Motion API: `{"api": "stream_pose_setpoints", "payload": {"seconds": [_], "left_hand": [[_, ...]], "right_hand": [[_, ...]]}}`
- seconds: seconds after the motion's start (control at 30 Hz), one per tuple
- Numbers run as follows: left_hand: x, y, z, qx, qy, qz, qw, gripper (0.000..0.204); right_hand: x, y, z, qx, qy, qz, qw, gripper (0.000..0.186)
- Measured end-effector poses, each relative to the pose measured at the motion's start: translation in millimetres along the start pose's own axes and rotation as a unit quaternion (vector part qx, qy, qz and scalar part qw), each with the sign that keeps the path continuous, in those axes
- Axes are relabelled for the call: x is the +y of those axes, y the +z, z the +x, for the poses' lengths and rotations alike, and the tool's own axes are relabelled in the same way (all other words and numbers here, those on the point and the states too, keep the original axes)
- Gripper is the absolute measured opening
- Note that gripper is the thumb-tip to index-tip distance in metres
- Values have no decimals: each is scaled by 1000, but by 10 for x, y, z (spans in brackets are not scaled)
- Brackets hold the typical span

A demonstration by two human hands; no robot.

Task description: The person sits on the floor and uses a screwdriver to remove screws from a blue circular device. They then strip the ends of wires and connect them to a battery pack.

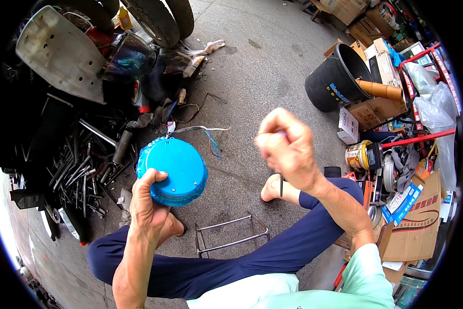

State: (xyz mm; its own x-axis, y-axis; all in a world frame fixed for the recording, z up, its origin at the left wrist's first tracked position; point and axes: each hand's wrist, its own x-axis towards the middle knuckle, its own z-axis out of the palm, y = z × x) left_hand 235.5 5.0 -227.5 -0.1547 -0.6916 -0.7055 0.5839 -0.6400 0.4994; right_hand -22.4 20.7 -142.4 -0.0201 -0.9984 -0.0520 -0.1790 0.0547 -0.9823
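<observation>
My left hand (148, 198) grips a round blue drum-shaped part (176, 167), its thumb lying on the flat top face. Small screws dot that face, and the side looks wrinkled like film. Coloured wires (211, 139) with bare ends stick out from its far side. To the right, and apart from it, my right hand (288, 149) is raised and closed, somewhat blurred. A thin dark rod (281, 185), like a screwdriver shaft, points down below that hand. The fingers hide most of whatever they hold.
Wrenches and other metal tools (77, 170) lie heaped at left, below a pale plastic panel (61, 54) and tyres (156, 20). A black bucket (324, 77) stands at right, beside boxes and a cardboard sheet (414, 221). A metal frame (231, 239) sits between my legs.
</observation>
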Motion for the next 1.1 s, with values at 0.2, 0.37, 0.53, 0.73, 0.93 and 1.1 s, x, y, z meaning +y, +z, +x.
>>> {"api": "stream_pose_setpoints", "payload": {"seconds": [0.2,0.37,0.53,0.73,0.93,1.1], "left_hand": [[-68,175,-65,-24,-25,21,999,49],[-51,163,-85,-23,-10,49,998,50],[-45,130,-116,-14,2,49,999,34],[-10,206,-219,9,30,56,998,20],[-3,202,-207,14,25,52,998,14],[-28,162,-173,10,11,56,998,31]], "right_hand": [[418,463,-181,-164,-35,-210,963,31],[517,565,-164,-148,-83,-196,966,23],[487,620,-174,-163,-106,-249,949,18],[510,688,-217,-152,-130,-288,936,15],[507,676,-162,-155,-117,-255,947,15],[614,693,-187,-152,-155,-245,945,14]]}}
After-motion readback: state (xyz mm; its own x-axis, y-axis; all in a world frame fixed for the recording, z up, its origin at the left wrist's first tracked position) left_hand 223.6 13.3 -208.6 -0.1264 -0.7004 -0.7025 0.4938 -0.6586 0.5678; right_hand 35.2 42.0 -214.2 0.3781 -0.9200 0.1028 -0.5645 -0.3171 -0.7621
